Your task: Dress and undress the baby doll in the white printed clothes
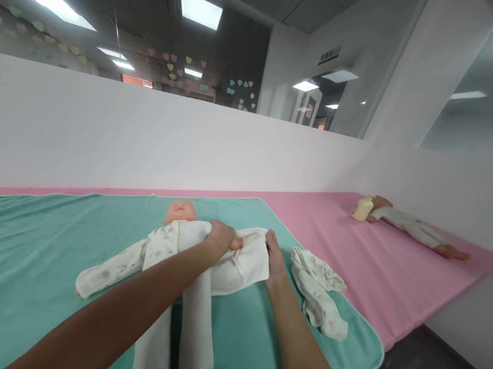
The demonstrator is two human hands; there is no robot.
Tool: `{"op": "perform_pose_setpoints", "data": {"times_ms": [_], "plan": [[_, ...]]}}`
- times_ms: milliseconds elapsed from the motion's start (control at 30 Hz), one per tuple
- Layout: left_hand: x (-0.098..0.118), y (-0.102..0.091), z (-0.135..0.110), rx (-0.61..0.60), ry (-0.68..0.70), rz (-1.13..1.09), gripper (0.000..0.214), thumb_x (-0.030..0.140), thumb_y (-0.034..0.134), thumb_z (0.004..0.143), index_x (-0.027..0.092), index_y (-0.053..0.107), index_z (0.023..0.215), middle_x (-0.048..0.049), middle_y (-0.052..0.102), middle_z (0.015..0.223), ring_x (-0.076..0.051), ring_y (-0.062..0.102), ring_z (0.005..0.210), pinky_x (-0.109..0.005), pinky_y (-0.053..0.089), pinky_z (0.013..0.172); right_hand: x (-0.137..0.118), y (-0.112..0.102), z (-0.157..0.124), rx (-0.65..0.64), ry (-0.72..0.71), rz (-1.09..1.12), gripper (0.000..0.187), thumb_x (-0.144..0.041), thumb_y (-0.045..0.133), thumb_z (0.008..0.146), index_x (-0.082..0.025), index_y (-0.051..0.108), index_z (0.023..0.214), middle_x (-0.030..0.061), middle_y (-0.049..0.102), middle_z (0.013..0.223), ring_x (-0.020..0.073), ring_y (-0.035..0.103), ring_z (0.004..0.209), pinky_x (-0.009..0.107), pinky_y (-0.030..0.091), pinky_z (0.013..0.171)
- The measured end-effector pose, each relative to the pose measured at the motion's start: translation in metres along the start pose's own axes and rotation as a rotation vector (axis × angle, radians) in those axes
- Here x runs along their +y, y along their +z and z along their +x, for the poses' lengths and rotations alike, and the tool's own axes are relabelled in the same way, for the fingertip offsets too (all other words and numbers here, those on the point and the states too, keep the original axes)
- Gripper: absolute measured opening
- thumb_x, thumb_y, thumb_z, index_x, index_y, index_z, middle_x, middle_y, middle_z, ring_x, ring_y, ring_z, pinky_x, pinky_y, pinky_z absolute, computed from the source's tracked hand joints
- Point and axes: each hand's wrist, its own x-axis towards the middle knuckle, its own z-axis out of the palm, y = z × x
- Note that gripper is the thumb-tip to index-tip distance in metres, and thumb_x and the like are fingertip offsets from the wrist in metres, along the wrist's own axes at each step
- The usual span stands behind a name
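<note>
A baby doll lies face up on a teal mat, its head toward the wall. It wears a white patterned top, and its white cloth legs stretch toward me. My left hand is closed around the doll's far arm at the wrist. My right hand pinches the edge of the open white garment flap spread beside the doll.
A crumpled white patterned garment lies on the teal mat to the right. A second doll with a cream bottle lies on the pink mat at the far right. A white wall runs behind, and dark floor shows at lower right.
</note>
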Motion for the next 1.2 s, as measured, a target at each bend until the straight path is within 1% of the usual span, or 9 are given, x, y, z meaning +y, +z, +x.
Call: {"op": "perform_pose_setpoints", "data": {"times_ms": [233,333,433,533,667,900,1033,1133,1200], "plan": [[0.000,0.007,0.003,0.034,0.044,-0.244,0.031,0.036,0.046,0.079,0.017,0.049,0.104,-0.0107,0.061,0.100,-0.025,0.058,0.090,-0.039,0.041,0.079,-0.001,0.019,-0.015,-0.221,0.108,0.071,0.026,-0.042,0.060,0.076,-0.023,0.044,0.083,-0.0031,0.054,0.076,0.0125,0.054,0.069,0.025,0.044,0.065],[-0.012,0.005,0.012,0.015,0.079,-0.353,0.027,0.031,0.048,0.076,0.022,0.052,0.101,-0.0029,0.064,0.094,-0.017,0.059,0.080,-0.027,0.043,0.071,0.004,0.028,-0.022,-0.405,0.209,0.029,0.029,-0.036,0.068,0.068,-0.022,0.047,0.082,-0.0025,0.054,0.080,0.0103,0.051,0.066,0.022,0.042,0.062],[-0.026,-0.003,0.010,0.021,0.147,-0.415,0.019,0.024,0.050,0.071,0.022,0.057,0.089,-0.0002,0.064,0.091,-0.014,0.057,0.078,-0.023,0.043,0.068,0.007,0.039,-0.030,-0.623,0.325,-0.048,0.032,-0.027,0.074,0.061,-0.019,0.054,0.085,-0.0001,0.054,0.086,0.0099,0.050,0.072,0.020,0.040,0.063],[-0.044,-0.018,-0.010,0.079,0.218,-0.437,0.017,0.020,0.047,0.071,0.021,0.058,0.084,-0.0007,0.062,0.092,-0.016,0.055,0.083,-0.024,0.042,0.073,0.005,0.049,-0.037,-0.750,0.377,-0.074,0.042,-0.021,0.074,0.059,-0.020,0.059,0.098,0.0032,0.054,0.102,0.0124,0.050,0.088,0.019,0.041,0.069],[-0.073,-0.040,-0.051,0.141,0.305,-0.395,0.023,0.011,0.037,0.071,0.021,0.054,0.083,0.0001,0.058,0.088,-0.013,0.051,0.076,-0.024,0.039,0.069,-0.004,0.053,-0.042,-0.807,0.391,-0.040,0.053,-0.021,0.072,0.063,-0.022,0.055,0.113,0.0065,0.053,0.110,0.0150,0.050,0.099,0.019,0.041,0.070],[-0.101,-0.057,-0.098,0.171,0.336,-0.123,0.036,-0.005,0.037,0.060,0.021,0.052,0.079,-0.0016,0.054,0.085,-0.017,0.048,0.081,-0.027,0.034,0.064,-0.025,0.059,-0.060,-1.052,0.495,-0.012,0.057,-0.030,0.073,0.063,-0.022,0.053,0.116,0.0138,0.041,0.133,0.0240,0.056,0.102,0.028,0.046,0.071],[-0.109,-0.055,-0.114,0.210,0.259,0.023,0.025,-0.003,0.039,0.067,0.019,0.050,0.070,-0.0045,0.051,0.080,-0.018,0.047,0.076,-0.029,0.032,0.061,-0.027,0.055,-0.062,-0.964,0.451,0.012,0.055,-0.039,0.068,0.068,-0.021,0.050,0.117,0.0152,0.047,0.128,0.0236,0.060,0.096,0.030,0.047,0.072],[-0.106,-0.047,-0.132,0.277,0.217,0.021,0.025,-0.002,0.038,0.071,0.020,0.051,0.075,-0.0050,0.053,0.084,-0.018,0.047,0.080,-0.030,0.034,0.065,-0.014,0.044,-0.050,-0.727,0.314,-0.024,0.047,-0.044,0.061,0.074,-0.019,0.052,0.112,0.0129,0.057,0.114,0.0157,0.062,0.077,0.025,0.046,0.063],[-0.096,-0.041,-0.148,0.346,0.183,-0.036,0.026,0.000,0.036,0.075,0.019,0.053,0.080,-0.0054,0.054,0.091,-0.018,0.048,0.086,-0.031,0.037,0.071,0.001,0.033,-0.038,-0.502,0.216,-0.229,0.037,-0.046,0.054,0.078,-0.017,0.055,0.102,0.0097,0.063,0.100,0.0130,0.060,0.067,0.024,0.044,0.058]]}}
